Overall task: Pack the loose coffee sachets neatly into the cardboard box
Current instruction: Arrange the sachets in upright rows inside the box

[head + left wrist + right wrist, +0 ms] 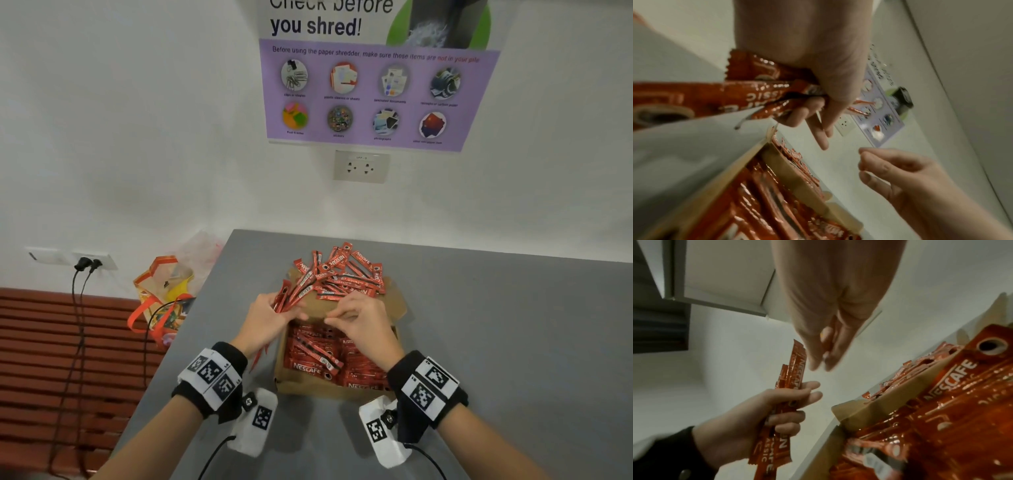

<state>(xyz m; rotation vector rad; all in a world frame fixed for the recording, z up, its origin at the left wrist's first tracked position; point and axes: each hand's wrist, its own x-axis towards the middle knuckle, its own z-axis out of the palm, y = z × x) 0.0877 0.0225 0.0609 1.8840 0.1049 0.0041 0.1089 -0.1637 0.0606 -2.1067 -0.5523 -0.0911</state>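
Over the open cardboard box on the grey table, both of my hands hover close together. My left hand grips a bundle of red coffee sachets, my fingers curled round the middle of it while its ends stick out above and below my fist. My right hand sits just beside it with its fingers bent; in the right wrist view a thin red sachet shows between thumb and fingertips, though the blur keeps me from telling how firmly I pinch it. Inside the box, packed sachets lie flat in rows, with one lying slantwise on top. Beyond the box, a loose pile of sachets rests partly on its far flap and partly on the table. Left of the table stands a colourful bag, and a purple poster hangs on the wall.
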